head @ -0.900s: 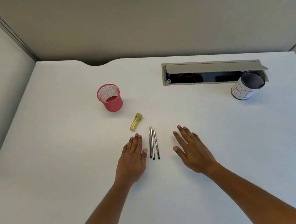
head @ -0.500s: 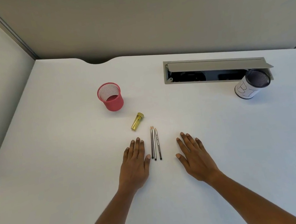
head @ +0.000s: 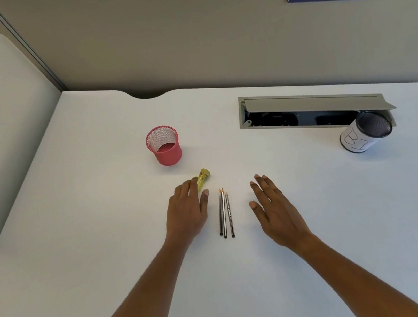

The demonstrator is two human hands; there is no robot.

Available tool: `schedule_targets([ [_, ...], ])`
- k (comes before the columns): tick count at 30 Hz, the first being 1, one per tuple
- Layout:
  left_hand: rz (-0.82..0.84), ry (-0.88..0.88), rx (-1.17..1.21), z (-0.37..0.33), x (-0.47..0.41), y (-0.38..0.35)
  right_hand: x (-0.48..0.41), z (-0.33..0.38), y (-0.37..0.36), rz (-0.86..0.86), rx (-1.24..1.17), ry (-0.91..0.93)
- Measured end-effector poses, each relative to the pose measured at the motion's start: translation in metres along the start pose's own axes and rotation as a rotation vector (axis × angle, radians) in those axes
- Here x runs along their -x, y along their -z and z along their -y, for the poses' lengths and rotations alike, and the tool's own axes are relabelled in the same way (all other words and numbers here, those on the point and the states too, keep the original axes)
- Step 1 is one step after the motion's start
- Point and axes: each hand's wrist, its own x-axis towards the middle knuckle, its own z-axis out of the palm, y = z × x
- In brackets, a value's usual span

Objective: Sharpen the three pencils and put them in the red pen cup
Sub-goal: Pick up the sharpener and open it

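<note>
Three pencils [head: 224,213] lie side by side on the white desk [head: 108,254], tips pointing away from me. To their left, my left hand [head: 187,213] lies with straight fingers, its fingertips reaching the near end of a small yellow sharpener [head: 202,177]; no grip shows. My right hand [head: 273,205] rests flat and open to the right of the pencils, holding nothing. The red mesh pen cup [head: 164,146] stands upright behind the sharpener, with nothing inside it.
A black mesh cup wrapped in white paper [head: 365,132] stands at the right. Behind it a cable hatch [head: 312,110] in the desk is open. Grey partition walls close off the back and the left.
My left hand has slid forward from beside the pencils to the yellow sharpener. The right hand has stayed beside the pencils, which have not moved.
</note>
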Motion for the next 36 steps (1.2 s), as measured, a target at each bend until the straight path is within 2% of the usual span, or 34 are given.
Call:
schedule_targets([
  [9, 0.122, 0.164, 0.051, 0.003, -0.039, -0.013, -0.005, 0.013, 0.015, -0.128, -0.132, -0.022],
  [13, 0.097, 0.227, 0.121, 0.001, -0.042, -0.019, -0.004, 0.012, 0.014, -0.146, -0.155, -0.019],
  [18, 0.053, 0.224, 0.172, 0.004, -0.038, -0.025, -0.003, 0.014, 0.015, -0.139, -0.194, -0.039],
  [23, -0.001, 0.17, 0.36, -0.005, -0.032, -0.009, -0.01, 0.019, 0.021, -0.113, -0.235, -0.044],
  [28, -0.07, -0.009, 0.471, -0.021, -0.028, 0.031, -0.024, 0.032, 0.045, -0.153, -0.42, 0.001],
  [36, -0.073, -0.237, 0.412, -0.039, -0.007, 0.077, -0.032, 0.057, 0.08, -0.073, -0.687, 0.148],
])
